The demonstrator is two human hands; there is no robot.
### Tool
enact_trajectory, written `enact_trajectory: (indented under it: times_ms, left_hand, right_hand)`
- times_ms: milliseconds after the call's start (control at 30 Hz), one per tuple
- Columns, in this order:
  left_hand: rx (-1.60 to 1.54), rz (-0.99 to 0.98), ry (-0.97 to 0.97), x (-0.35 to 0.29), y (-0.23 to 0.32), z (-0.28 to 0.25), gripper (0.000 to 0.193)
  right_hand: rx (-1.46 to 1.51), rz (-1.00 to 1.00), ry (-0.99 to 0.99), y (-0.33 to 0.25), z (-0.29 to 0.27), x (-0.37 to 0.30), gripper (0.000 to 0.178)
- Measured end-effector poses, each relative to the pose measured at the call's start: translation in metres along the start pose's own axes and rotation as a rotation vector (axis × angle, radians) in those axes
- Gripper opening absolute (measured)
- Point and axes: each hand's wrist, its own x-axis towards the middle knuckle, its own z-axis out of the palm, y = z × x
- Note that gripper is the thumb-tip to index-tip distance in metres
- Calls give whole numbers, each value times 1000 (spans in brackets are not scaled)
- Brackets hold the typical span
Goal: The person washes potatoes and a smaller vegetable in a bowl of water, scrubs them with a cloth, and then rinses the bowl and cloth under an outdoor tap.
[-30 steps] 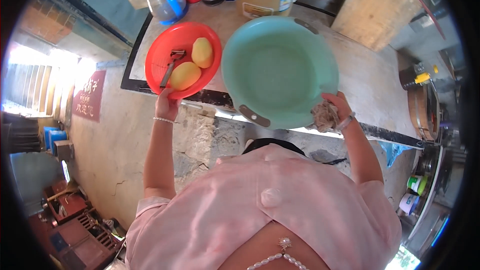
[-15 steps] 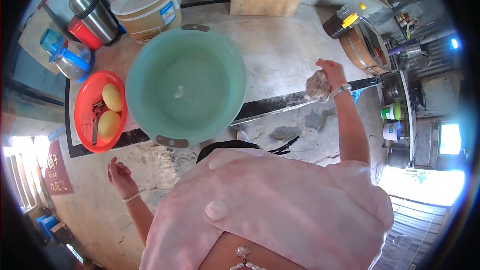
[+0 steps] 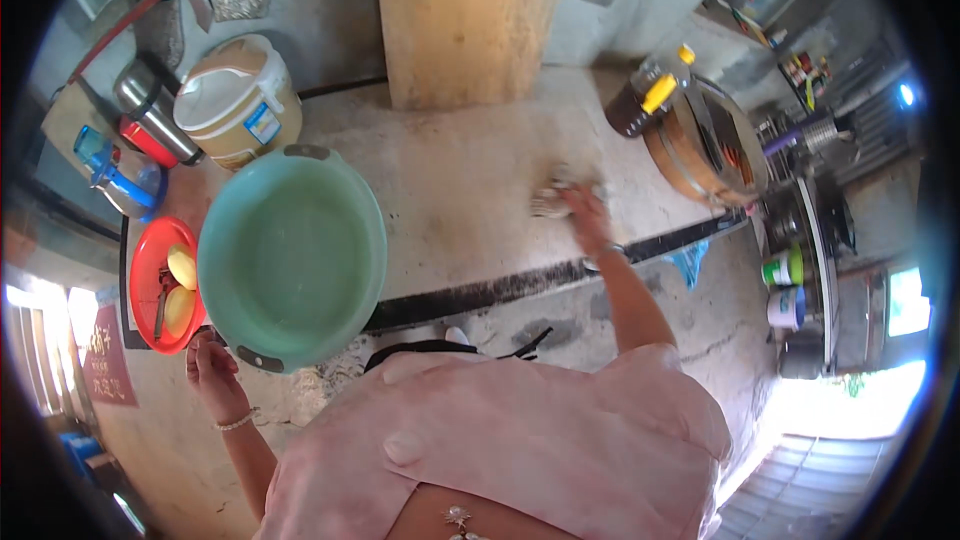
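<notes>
My right hand (image 3: 590, 222) presses a crumpled greyish rag (image 3: 552, 200) onto the countertop (image 3: 460, 210), right of the middle; both are blurred by motion. My left hand (image 3: 213, 368) hangs by the counter's front edge, just below the red plastic basket (image 3: 142, 285). Its fingers are loosely bent and somewhat apart, with nothing visible in them. In the basket lie two yellow oval pieces that look like peeled potatoes (image 3: 181, 267) and a dark peeler (image 3: 161, 302). Beside it stands a large green basin (image 3: 292, 270), with what looks like water inside.
A lidded tub (image 3: 238, 105), a steel flask (image 3: 155, 110) and a blue-handled clear jug (image 3: 128, 180) stand at the back left. A wooden board (image 3: 470, 25) leans on the wall. At right are a bottle of dark liquid (image 3: 645, 95) and a round wooden tub (image 3: 700, 150).
My right hand has moved the rag from the counter's front edge left onto the countertop. My left hand has come up beside the basket. The view has shifted, showing more of the back wall.
</notes>
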Motion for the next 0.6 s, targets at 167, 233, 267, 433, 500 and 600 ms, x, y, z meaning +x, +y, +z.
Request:
enact_trajectory:
  times_ms: [167, 233, 267, 433, 500, 600]
  left_hand:
    - [-8, -7, 90, -14, -4, 17, 14]
    - [-14, -7, 56, -19, -9, 21, 14]
    - [-25, -3, 74, -22, -10, 23, 14]
    - [-22, 32, 204, -45, -9, 21, 14]
    - [5, 9, 289, -55, -9, 4, 14]
    - [49, -30, 366, -80, -3, -15, 13]
  right_hand:
    - [-1540, 119, -41, -92, -51, 40, 51]
    - [-1283, -271, 27, -96, -49, 100, 53]
    - [-996, -598, 65, -109, -41, 119, 58]
    - [-379, -531, 330, -170, 4, 254, 83]
    - [-209, -482, 373, -198, 18, 277, 84]
    - [-98, -311, 308, -217, 19, 297, 63]
